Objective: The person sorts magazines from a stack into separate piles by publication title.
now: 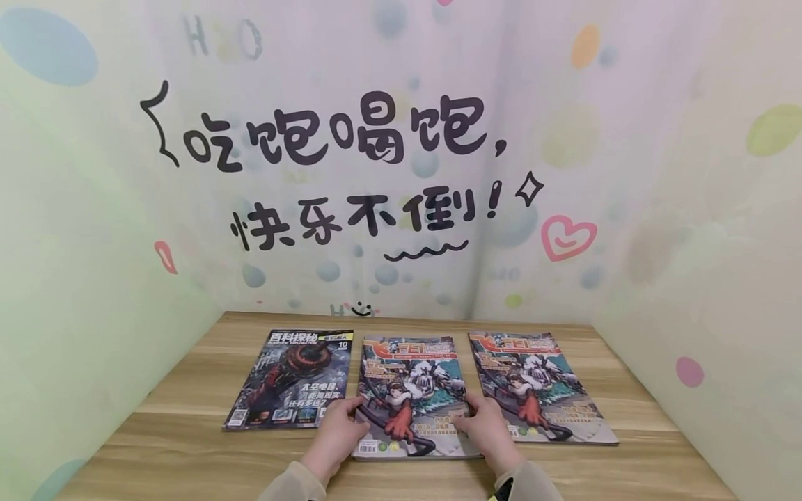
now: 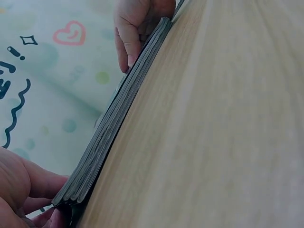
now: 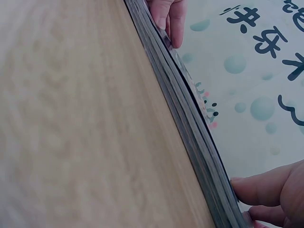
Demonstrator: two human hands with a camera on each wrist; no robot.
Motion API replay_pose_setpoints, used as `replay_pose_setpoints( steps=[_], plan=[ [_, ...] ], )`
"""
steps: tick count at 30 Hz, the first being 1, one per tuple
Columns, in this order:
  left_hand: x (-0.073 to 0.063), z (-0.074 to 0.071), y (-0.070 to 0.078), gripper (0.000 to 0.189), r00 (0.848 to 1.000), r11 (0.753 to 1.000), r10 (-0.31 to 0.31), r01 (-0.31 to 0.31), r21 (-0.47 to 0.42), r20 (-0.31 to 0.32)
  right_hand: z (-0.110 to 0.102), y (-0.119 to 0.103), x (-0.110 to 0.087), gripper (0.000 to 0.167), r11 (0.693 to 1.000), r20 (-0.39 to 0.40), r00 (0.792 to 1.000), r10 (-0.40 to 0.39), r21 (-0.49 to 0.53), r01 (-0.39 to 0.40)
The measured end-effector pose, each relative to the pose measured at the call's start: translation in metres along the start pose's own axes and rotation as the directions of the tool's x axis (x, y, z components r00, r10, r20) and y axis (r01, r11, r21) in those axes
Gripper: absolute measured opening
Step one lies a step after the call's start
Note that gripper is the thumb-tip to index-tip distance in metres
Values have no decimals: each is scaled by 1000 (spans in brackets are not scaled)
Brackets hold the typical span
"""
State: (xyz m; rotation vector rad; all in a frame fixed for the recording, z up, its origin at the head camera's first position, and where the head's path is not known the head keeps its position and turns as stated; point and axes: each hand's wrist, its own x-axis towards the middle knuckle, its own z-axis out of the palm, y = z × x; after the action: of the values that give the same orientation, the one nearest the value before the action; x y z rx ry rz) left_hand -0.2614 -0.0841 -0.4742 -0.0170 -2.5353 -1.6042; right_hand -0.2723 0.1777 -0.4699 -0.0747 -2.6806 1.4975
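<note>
A stack of magazines (image 1: 410,396) lies front-middle on the wooden table, its top cover showing a figure with a big red glove. My left hand (image 1: 338,431) grips its left edge and my right hand (image 1: 491,430) its right edge, thumbs by the cover. In the left wrist view, the layered page edges of the stack (image 2: 118,104) show between the left hand (image 2: 23,187) at one corner and the right hand (image 2: 135,26) at the far one. From the right wrist, the right hand (image 3: 270,192) pinches the near corner; part of its fingers is hidden behind the stack.
Left of the stack lies a dark magazine (image 1: 285,379) with a red-ringed picture. Another magazine (image 1: 541,390), with the same cover as the stack, lies to the right. Behind the wooden table (image 1: 207,459) hangs a printed backdrop (image 1: 401,278), with pale walls on both sides.
</note>
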Motion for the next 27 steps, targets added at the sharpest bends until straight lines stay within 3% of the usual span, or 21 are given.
replay_pose_setpoints(
  steps=[10,21,27],
  plan=[
    [2,-1,1,61,998,999,-51,51,-6,28,1,0,0,61,1000,-13,1000,15,-6,-15],
    [1,-3,4,42,998,997,-61,60,-38,-9,0,2,-1,63,1000,-7,1000,-6,15,6],
    [2,-2,4,58,996,994,-93,93,-57,-2,0,3,1,62,1000,-11,1000,-15,12,15]
  ],
)
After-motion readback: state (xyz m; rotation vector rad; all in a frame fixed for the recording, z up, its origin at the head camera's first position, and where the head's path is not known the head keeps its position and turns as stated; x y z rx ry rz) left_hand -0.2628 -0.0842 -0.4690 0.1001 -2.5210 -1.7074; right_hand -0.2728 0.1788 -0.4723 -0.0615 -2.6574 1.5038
